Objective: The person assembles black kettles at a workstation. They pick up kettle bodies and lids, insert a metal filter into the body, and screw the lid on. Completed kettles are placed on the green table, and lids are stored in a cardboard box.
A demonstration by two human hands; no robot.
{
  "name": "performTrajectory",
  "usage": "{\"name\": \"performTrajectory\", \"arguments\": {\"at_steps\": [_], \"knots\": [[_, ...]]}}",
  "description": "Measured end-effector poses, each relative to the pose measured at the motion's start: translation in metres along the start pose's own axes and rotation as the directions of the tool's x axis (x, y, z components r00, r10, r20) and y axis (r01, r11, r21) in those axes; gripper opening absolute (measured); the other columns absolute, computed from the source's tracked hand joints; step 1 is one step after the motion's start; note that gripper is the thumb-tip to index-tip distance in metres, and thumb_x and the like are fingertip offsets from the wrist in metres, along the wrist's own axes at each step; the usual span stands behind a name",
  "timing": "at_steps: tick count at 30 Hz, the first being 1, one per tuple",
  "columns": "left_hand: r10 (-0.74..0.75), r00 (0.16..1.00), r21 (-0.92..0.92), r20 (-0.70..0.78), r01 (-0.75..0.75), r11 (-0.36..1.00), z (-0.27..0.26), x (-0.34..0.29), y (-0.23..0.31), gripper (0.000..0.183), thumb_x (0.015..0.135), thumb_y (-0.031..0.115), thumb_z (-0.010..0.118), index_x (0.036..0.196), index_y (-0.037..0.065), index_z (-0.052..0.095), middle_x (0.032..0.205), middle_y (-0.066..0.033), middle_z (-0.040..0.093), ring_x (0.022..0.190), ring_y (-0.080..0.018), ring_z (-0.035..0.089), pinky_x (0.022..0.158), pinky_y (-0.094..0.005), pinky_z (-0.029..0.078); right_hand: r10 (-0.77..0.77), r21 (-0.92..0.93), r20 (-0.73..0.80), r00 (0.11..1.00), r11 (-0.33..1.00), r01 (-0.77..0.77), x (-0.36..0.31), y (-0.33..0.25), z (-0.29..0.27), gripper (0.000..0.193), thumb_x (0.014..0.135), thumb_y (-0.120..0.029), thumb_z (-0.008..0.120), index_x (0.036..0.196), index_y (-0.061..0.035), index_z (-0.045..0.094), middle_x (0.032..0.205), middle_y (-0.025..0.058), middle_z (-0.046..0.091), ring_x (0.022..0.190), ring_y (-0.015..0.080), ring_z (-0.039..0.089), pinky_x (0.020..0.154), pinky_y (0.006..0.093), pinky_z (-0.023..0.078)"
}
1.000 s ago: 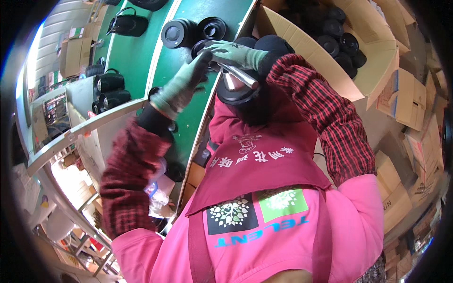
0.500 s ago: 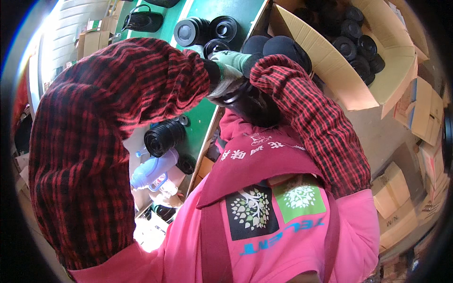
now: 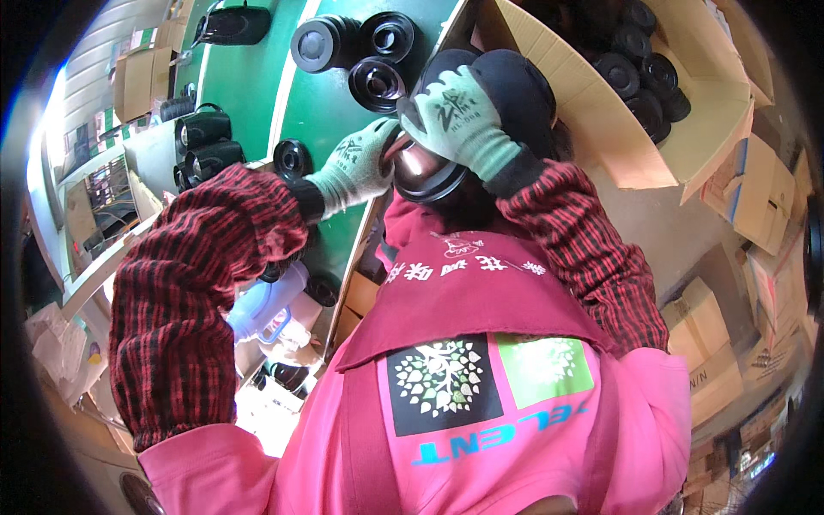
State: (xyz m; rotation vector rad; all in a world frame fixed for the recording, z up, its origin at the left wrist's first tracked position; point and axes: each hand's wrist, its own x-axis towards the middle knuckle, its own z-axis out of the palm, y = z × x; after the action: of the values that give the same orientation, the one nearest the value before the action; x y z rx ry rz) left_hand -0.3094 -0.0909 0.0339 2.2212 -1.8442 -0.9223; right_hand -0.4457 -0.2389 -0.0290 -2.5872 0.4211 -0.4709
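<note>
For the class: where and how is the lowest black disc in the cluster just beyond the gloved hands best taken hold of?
Probably by its outer rim, coming from the person's left. The lowest black disc shows a round edge to pinch; neighbouring discs crowd its far side, while green bench shows along its left. The left hand is close by.

At upper centre, the gloved left hand (image 3: 354, 169) and right hand (image 3: 459, 118) meet at a shiny, black-rimmed piece (image 3: 422, 163). Just above the left hand, black lids (image 3: 378, 84) lie on the green table (image 3: 247, 86). An open carton (image 3: 592, 142) holding black parts (image 3: 659, 74) stands at upper right; left of centre, lower down, sits a bluish jug (image 3: 268, 300).
</note>
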Motion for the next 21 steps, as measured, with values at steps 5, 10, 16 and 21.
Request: {"name": "performTrajectory", "arguments": {"at_steps": [5, 10, 16, 21], "knots": [[0.384, 0.922, 0.175, 0.054, -0.387, 0.905, 0.003, 0.039, -0.046, 0.059, 0.073, 0.009, 0.069, 0.129, -0.001, 0.054, 0.124, -0.0211, 0.061, 0.106, -0.0422, 0.064, 0.091, -0.0459, 0.055, 0.181, -0.263, 0.037, 0.983, 0.95, -0.166, -0.027, -0.021, -0.022, 0.034, 0.095, -0.044, 0.058, 0.086, -0.0133, 0.068, 0.079, 0.0102, 0.069, 0.075, 0.0257, 0.065, 0.077, 0.0427, 0.042], [0.725, 0.678, 0.228, 0.122, -0.73, 0.644, -0.001, 0.088, -0.044, 0.039, 0.078, 0.018, 0.071, 0.114, 0.005, 0.064, 0.108, -0.0133, 0.062, 0.1, -0.0311, 0.066, 0.08, -0.0392, 0.057, 0.463, -0.337, 0.124, 0.878, 0.852, -0.402, -0.05, -0.059, -0.066, 0.036, 0.094, -0.046, 0.063, 0.093, -0.0101, 0.065, 0.08, 0.0091, 0.065, 0.073, 0.0268, 0.07, 0.066, 0.0419, 0.053], [0.581, 0.809, 0.289, -0.086, -0.538, 0.792, -0.012, 0.092, -0.04, 0.063, 0.073, 0.021, 0.077, 0.131, 0.006, 0.057, 0.123, -0.0161, 0.061, 0.117, -0.0336, 0.061, 0.095, -0.041, 0.052, 0.28, -0.134, 0.121, 0.952, 0.955, -0.264, -0.034, -0.007, -0.07, 0.034, 0.091, -0.038, 0.07, 0.101, -0.0062, 0.066, 0.089, 0.0109, 0.069, 0.079, 0.0322, 0.069, 0.07, 0.0428, 0.054], [-0.015, 0.769, -0.432, -0.639, -0.343, 0.834, 0.024, 0.034, -0.026, 0.09, 0.075, 0.018, 0.085, 0.15, 0.003, 0.039, 0.148, -0.0225, 0.044, 0.139, -0.0406, 0.041, 0.116, -0.0514, 0.035, 0.025, -0.57, -0.081, 0.996, 0.819, -0.067, 0.016, 0.107, -0.003, 0.029, 0.097, -0.021, 0.065, 0.125, -0.0135, 0.066, 0.109, 0.0132, 0.067, 0.093, 0.0295, 0.065, 0.068, 0.0395, 0.054]]}}
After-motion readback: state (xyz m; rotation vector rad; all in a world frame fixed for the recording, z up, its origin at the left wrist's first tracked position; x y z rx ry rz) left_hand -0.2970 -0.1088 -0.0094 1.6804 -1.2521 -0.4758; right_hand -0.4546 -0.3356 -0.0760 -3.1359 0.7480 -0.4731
